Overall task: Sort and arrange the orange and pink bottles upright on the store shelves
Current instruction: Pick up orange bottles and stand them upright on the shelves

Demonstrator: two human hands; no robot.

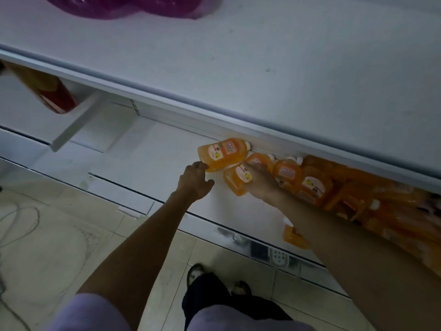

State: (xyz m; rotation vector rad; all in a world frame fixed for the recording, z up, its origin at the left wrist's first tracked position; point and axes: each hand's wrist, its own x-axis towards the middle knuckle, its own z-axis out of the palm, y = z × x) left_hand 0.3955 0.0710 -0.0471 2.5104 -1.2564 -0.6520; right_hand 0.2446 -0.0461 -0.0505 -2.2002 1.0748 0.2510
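Two hands, yours, both on the lower shelf, apart from each other.
Item: left hand, fingers loosely bent, tips against the base of the leftmost orange bottle, thumb spread clear of it; nothing clasped.
Item: right hand, laid back-up over the second orange bottle; you cannot tell whether it clamps that bottle, since the palm side is hidden.
Both bottles lie on their sides, just beside each other.
Item: heap of orange bottles, tumbled, to your right on the same shelf, touching one another.
Item: lone orange bottle, near the shelf's front edge, partly hidden by your right forearm.
Item: pink bottles, in clear wrap, on the upper shelf.
Item: dark red bottle, far left beneath the upper shelf, blurred.
Item: tiled floor, below.
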